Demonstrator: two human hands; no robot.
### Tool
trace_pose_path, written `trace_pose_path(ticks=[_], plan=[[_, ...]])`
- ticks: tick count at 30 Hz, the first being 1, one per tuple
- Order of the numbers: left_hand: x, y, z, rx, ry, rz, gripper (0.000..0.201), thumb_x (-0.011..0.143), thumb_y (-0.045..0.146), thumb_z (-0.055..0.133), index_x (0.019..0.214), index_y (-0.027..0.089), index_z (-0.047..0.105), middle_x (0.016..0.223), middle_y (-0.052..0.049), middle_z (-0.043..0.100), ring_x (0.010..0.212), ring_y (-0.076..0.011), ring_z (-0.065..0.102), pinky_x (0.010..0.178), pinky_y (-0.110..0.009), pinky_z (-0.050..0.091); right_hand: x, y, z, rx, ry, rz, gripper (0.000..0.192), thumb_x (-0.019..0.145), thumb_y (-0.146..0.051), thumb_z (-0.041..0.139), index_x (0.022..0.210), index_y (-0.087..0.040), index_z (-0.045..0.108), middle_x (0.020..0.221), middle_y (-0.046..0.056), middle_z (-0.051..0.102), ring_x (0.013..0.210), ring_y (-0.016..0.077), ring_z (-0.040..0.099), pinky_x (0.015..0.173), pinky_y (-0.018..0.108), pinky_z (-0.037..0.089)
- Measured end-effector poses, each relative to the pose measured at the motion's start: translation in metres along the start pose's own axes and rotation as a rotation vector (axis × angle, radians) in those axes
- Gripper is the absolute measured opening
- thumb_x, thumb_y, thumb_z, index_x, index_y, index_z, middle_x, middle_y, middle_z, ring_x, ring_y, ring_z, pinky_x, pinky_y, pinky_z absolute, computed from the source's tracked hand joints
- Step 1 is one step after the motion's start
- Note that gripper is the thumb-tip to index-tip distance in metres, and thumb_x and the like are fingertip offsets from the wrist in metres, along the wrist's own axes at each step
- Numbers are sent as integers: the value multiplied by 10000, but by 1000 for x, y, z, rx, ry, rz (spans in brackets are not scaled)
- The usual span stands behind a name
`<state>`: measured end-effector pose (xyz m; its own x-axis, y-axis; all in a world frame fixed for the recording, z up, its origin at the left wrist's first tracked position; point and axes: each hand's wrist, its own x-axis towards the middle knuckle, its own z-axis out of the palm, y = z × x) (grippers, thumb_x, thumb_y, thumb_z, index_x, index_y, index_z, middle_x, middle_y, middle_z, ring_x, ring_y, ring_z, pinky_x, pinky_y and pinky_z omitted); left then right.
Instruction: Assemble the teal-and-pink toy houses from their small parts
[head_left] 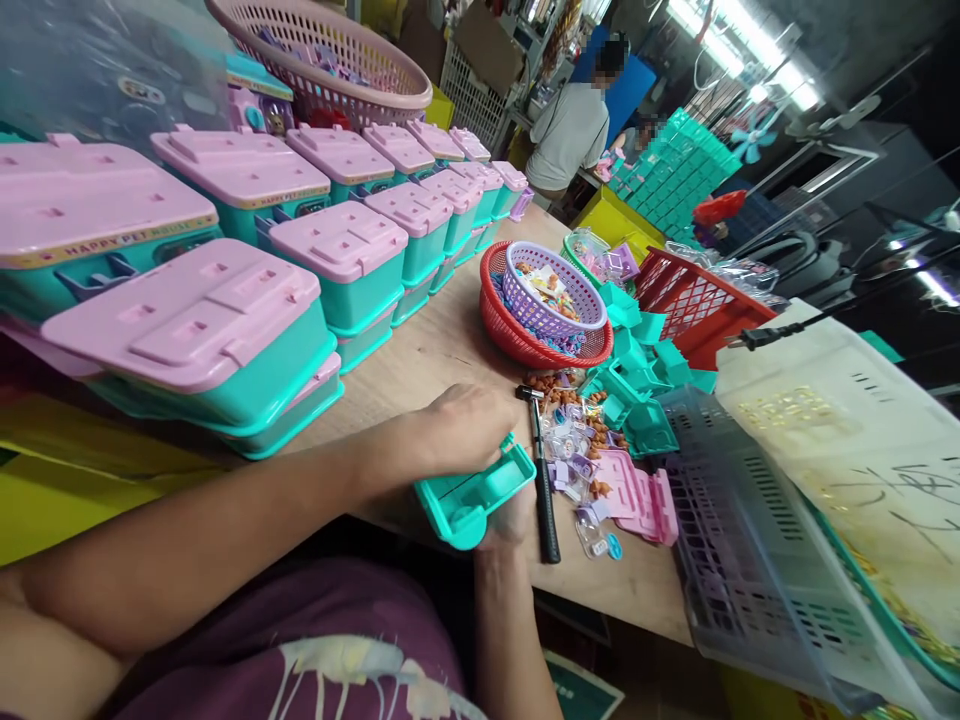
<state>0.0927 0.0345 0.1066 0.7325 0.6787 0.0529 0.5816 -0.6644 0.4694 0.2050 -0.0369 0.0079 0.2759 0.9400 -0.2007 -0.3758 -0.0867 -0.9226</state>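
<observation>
A teal plastic box part (466, 500) with an open hollow side and a rounded tab is tilted above the table's front edge. My left hand (471, 425) is closed over its far side, fingers mostly hidden. From below and the right, my right hand (516, 515) grips the same part, which covers most of its fingers. Right beside the hands lies a hammer (544, 470) with a black handle. Past it are clear and purple small pieces (566, 440), brown figurines (600, 432) and pink plastic panels (634, 495).
Stacked teal boxes with pink lids (199, 310) line the left. A purple basket (551, 290) sits in a red basket (502, 325) beside heaped teal parts (637, 370). Crates (720, 520) stand right. A pink basket (330, 85) and a person (570, 130) are farther back.
</observation>
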Motion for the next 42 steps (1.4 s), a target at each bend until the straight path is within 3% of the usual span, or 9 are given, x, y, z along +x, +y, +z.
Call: trace_pose_path(ticks=[4,7,12,16,20,26,31,33,42], plan=[[-25,-20,10,-357,50,231,806,793,533,685,1444,177,368,1412,-156,522,1267,-304,539,1005,-402,478,-1,-15,-7,-163,276,-357,620,960,-589,231,1242,-181,603,1117,86,677,1062,243,630,972,472,464],[-29,-21,45,-455,321,233,1246,555,707,780,1506,159,190,1469,-224,393,1361,-391,399,1077,-517,405,-3,-16,-10,-379,347,-611,583,966,-562,265,1283,-175,565,1232,103,606,1146,247,570,998,453,431],[-22,-17,94,-558,659,206,679,786,565,670,1282,165,434,1149,-135,557,1066,-277,573,953,-442,490,-9,-3,-13,-534,256,-751,584,971,-556,245,1309,-173,528,1191,112,597,1085,250,579,928,433,450],[-21,-20,98,-540,716,237,626,753,550,701,1196,177,463,1048,-96,567,963,-243,581,872,-393,512,-13,-4,-13,-593,238,-768,554,983,-540,227,1265,-185,545,1162,101,599,1066,242,575,912,412,443],[-22,-23,95,-566,653,167,628,759,565,686,1194,169,465,1084,-106,567,1000,-244,587,901,-389,506,-12,-7,-9,-578,232,-711,522,984,-534,246,1244,-210,561,1143,85,595,1050,235,570,910,393,434],[-21,-23,85,-571,436,38,1036,617,540,815,1412,153,274,1351,-185,494,1250,-309,512,1048,-444,444,-4,-13,-20,-337,259,-525,588,970,-587,219,1291,-216,543,1178,90,621,1083,248,595,956,445,443],[-12,4,60,-196,322,-85,626,729,483,700,1194,127,479,1186,-162,586,1132,-332,553,966,-478,455,-11,-56,-29,-752,153,-731,668,912,-683,337,1351,-224,545,1411,99,508,1338,287,420,1121,494,288],[-7,20,55,-60,257,-123,464,795,462,613,1091,117,525,1103,-169,601,1067,-339,560,906,-483,452,-10,-67,-27,-850,50,-749,641,924,-672,321,1292,-226,599,1329,96,576,1268,274,485,1090,474,327],[14,48,63,101,104,-118,401,762,250,601,1099,40,543,1066,-212,595,1010,-339,546,857,-459,415,17,-35,-50,-539,241,-592,662,946,-640,242,938,-165,702,931,71,697,922,219,637,866,392,462]])
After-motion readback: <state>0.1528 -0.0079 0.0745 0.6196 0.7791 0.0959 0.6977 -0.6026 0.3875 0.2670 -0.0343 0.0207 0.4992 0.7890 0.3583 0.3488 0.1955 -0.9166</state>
